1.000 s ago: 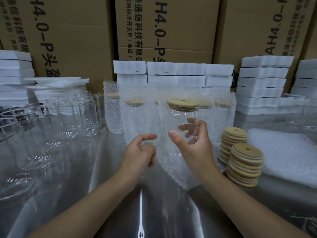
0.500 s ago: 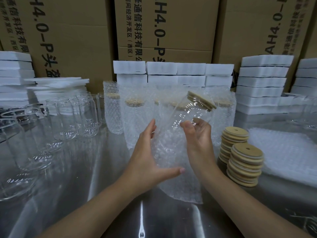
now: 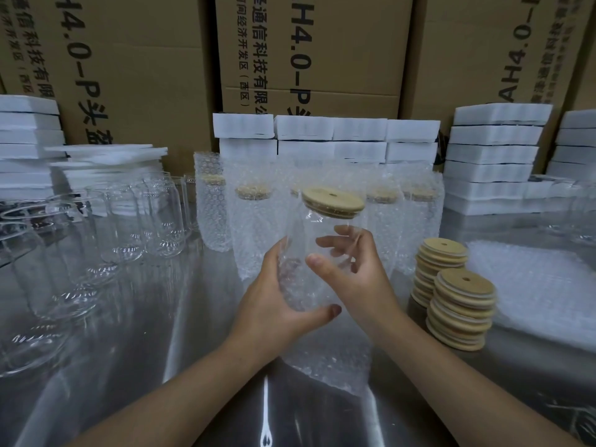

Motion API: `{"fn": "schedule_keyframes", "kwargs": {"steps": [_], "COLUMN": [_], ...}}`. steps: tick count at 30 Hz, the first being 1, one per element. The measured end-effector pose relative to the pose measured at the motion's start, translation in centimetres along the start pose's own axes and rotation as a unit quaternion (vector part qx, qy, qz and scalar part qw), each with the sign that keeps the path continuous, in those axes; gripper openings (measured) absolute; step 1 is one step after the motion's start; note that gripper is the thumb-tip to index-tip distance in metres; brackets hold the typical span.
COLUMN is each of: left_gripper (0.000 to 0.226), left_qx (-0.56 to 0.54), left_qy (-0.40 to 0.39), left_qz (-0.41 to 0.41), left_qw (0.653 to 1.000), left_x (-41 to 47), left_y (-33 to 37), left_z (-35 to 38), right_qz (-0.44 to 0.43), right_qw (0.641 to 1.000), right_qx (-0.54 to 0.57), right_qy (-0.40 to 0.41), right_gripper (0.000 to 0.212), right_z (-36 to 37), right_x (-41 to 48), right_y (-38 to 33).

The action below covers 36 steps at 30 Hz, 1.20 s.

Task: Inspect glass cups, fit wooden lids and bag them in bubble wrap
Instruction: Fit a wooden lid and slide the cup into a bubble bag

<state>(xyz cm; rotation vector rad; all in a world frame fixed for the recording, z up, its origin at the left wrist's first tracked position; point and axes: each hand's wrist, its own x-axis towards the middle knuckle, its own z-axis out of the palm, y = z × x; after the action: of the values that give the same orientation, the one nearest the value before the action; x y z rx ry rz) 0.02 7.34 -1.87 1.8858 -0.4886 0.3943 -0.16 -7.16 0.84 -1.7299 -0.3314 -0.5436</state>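
A clear glass cup [image 3: 325, 233] with a round wooden lid [image 3: 332, 201] is held above the steel table, tilted slightly right. My right hand [image 3: 351, 279] grips the cup around its middle. My left hand [image 3: 274, 304] holds a bubble wrap bag [image 3: 325, 346] at the cup's lower part; the bag hangs down below both hands. How far the cup's base sits inside the bag is hard to tell.
Bare glass cups [image 3: 106, 233] crowd the left of the steel table [image 3: 161, 366]. Bagged, lidded cups [image 3: 254, 221] stand behind my hands. Two stacks of wooden lids [image 3: 461, 308] and a pile of bubble wrap [image 3: 535, 285] lie right. White foam blocks [image 3: 325, 137] and cardboard boxes line the back.
The cup was tipped to the right, then came back nearly upright and lower. My left hand moved from beside the bag to holding it under the cup.
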Motion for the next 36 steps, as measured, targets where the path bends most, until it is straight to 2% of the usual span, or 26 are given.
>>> {"fn": "schedule_keyframes", "kwargs": {"steps": [4, 7, 8, 11, 13, 16, 19, 21, 24, 26, 28, 31, 34, 36], "left_gripper": [0.099, 0.093, 0.090, 0.090, 0.089, 0.091, 0.101, 0.107, 0.109, 0.120, 0.123, 0.112, 0.110, 0.107], "left_qx": [-0.037, -0.077, -0.098, -0.176, -0.210, -0.238, -0.250, -0.270, -0.280, -0.263, -0.231, -0.161, -0.080, -0.057], "left_qy": [0.047, 0.095, 0.110, 0.156, 0.181, 0.196, 0.165, 0.131, 0.095, 0.080, 0.066, 0.023, -0.065, -0.092], "left_qz": [0.024, 0.036, 0.041, 0.058, 0.066, 0.047, 0.013, 0.013, 0.027, 0.030, 0.028, 0.015, 0.000, 0.000], "left_qw": [0.998, 0.992, 0.988, 0.970, 0.959, 0.950, 0.954, 0.954, 0.955, 0.961, 0.970, 0.987, 0.995, 0.994], "left_x": [0.1, 0.2, 0.2, 0.5, 0.7, 0.7, 0.5, 0.4, 0.5, 0.6, 0.7, 0.8, 0.6, 0.5], "left_y": [-0.1, 0.2, 0.3, 0.9, 1.1, 1.3, 1.4, 1.5, 2.1, 2.1, 1.9, 1.2, 0.5, -0.3], "left_z": [-0.1, -0.1, -0.1, -0.5, -0.9, -1.3, -1.3, -1.4, -1.8, -2.0, -2.1, -1.7, -1.0, -0.4], "right_qz": [0.003, 0.004, 0.006, 0.018, 0.023, 0.020, 0.019, 0.014, 0.012, 0.003, -0.007, -0.018, -0.030, -0.033], "right_qw": [0.999, 0.998, 0.997, 0.990, 0.983, 0.965, 0.965, 0.975, 0.986, 0.990, 0.993, 0.996, 0.994, 0.992], "right_qx": [-0.018, 0.021, 0.038, 0.054, 0.007, -0.084, -0.101, -0.078, -0.028, 0.015, 0.038, 0.064, 0.093, 0.114], "right_qy": [-0.037, -0.060, -0.071, -0.129, -0.181, -0.248, -0.240, -0.207, -0.162, -0.138, -0.112, -0.061, -0.040, -0.038], "right_gripper": [0.065, 0.048, 0.049, 0.062, 0.070, 0.099, 0.095, 0.096, 0.110, 0.110, 0.099, 0.077, 0.075, 0.068], "right_z": [0.0, -0.1, -0.2, -0.5, -0.6, -0.2, 0.3, 0.3, 0.5, 0.6, 0.5, 0.1, -0.3, -0.5], "right_x": [-0.1, 0.0, 0.0, -0.1, -0.2, -0.8, -1.3, -1.2, -0.9, -0.8, -0.6, -0.3, -0.2, -0.2], "right_y": [0.1, -0.1, -0.2, -0.3, -0.1, 0.5, 0.6, 0.8, 1.1, 1.0, 0.9, 0.4, 0.2, 0.5]}}
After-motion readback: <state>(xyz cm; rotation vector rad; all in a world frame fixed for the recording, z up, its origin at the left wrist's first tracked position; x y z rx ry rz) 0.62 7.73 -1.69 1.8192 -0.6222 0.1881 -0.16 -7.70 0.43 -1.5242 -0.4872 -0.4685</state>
